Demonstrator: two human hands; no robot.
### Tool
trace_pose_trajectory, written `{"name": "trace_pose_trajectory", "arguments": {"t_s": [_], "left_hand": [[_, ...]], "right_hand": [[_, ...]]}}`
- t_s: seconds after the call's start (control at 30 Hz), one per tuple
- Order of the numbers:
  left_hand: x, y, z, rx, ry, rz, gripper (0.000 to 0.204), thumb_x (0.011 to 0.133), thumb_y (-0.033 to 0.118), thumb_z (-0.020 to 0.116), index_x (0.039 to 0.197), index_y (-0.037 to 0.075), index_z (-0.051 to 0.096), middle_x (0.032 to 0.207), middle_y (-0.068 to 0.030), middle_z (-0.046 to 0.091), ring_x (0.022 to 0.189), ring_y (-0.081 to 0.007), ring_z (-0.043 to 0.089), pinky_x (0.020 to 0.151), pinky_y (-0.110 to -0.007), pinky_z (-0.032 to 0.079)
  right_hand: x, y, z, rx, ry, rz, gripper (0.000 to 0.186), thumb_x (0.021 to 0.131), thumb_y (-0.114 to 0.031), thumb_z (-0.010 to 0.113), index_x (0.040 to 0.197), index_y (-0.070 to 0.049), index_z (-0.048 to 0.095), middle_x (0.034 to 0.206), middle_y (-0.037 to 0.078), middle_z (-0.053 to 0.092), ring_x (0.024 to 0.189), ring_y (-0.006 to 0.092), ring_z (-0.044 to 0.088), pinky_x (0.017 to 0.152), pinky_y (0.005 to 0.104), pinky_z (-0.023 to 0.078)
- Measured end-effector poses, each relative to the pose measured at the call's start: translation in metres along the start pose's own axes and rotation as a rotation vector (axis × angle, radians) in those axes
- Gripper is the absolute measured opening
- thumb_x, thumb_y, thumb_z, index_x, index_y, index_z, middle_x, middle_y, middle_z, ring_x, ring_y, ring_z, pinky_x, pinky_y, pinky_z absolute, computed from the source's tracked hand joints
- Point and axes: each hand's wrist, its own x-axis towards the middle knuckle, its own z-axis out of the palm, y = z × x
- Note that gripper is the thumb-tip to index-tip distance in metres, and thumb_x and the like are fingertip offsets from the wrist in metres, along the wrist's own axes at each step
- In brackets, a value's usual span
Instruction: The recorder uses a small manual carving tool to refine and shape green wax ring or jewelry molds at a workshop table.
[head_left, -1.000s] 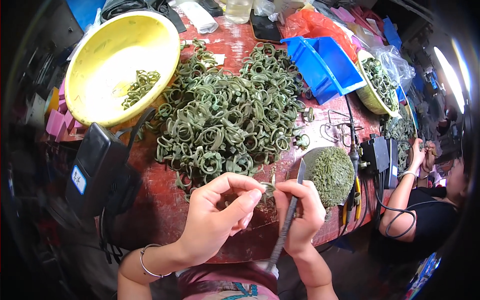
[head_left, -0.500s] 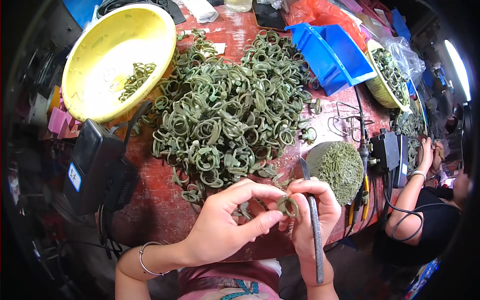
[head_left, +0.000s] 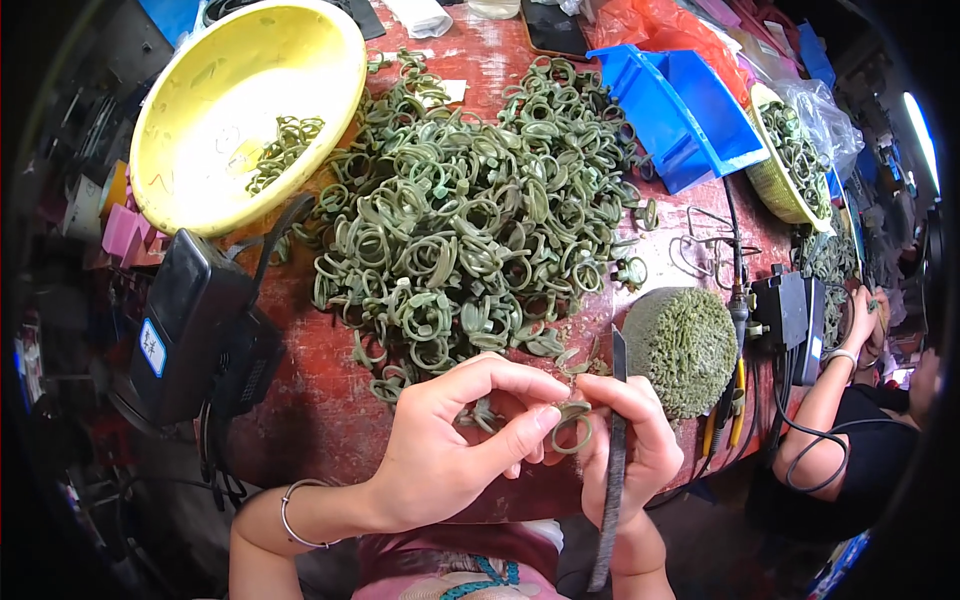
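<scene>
My left hand (head_left: pixel 450 450) pinches a small green ring (head_left: pixel 574 408), perhaps of wax, between thumb and fingers. My right hand (head_left: pixel 645 440) touches the ring from the other side and grips a slim grey knife-like tool (head_left: pixel 612 480). Its slanted tip points away from me, and the rough shaft runs down past the palm. More green pieces (head_left: pixel 483 415) show in the gap of my left hand; whether they are held or lie behind, I cannot tell. A large heap of similar green rings (head_left: pixel 450 220) covers the table ahead of both hands.
A yellow basin (head_left: pixel 345 110) with some rings stands far left, above a black box-shaped device (head_left: pixel 190 310). Right of my hands are a green-faced round block (head_left: pixel 690 350), a blue bin (head_left: pixel 690 130), a wire stand (head_left: pixel 700 250) and cables. Another person's arm (head_left: pixel 825 410) is at far right.
The ring has turned, so its opening now faces me more. The tool has swung more upright, its lower end shifting left. The view has shifted slightly.
</scene>
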Motion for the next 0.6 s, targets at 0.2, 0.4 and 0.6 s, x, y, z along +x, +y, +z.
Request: {"name": "trace_pose_trajectory", "arguments": {"t_s": [0.2, 0.4, 0.6], "left_hand": [[-0.0001, 0.0018, -0.001, -0.043, 0.012, -0.049, 0.013, 0.083, 0.002, 0.056, 0.095, -0.003, 0.057, 0.081, -0.0079, 0.057, 0.061, -0.0088, 0.055, 0.049, -0.019, 0.045], [-0.0006, 0.002, -0.0021, -0.072, -0.009, -0.111, 0.015, 0.084, 0.005, 0.055, 0.096, -0.004, 0.057, 0.08, -0.0066, 0.058, 0.06, -0.0082, 0.055, 0.05, -0.018, 0.045], [0.0007, 0.0022, -0.0038, -0.108, -0.017, -0.155, 0.019, 0.083, 0.004, 0.056, 0.101, -0.002, 0.057, 0.078, -0.0056, 0.059, 0.062, -0.0078, 0.056, 0.049, -0.018, 0.045]], "right_hand": [[-0.0018, -0.0019, 0.0043, -0.186, 0.042, -0.195, 0.035, 0.067, 0.01, 0.061, 0.101, 0.003, 0.058, 0.078, 0.013, 0.059, 0.061, 0.0174, 0.057, 0.054, 0.0246, 0.046], [-0.0056, -0.0062, 0.0043, -0.259, 0.061, -0.22, 0.031, 0.069, 0.005, 0.064, 0.099, -0.001, 0.062, 0.077, 0.011, 0.059, 0.06, 0.0161, 0.056, 0.052, 0.0235, 0.046], [-0.0098, -0.0041, 0.0016, -0.166, 0.048, -0.226, 0.022, 0.073, -0.003, 0.067, 0.094, -0.004, 0.062, 0.075, 0.01, 0.057, 0.061, 0.0154, 0.056, 0.052, 0.0235, 0.047]]}}
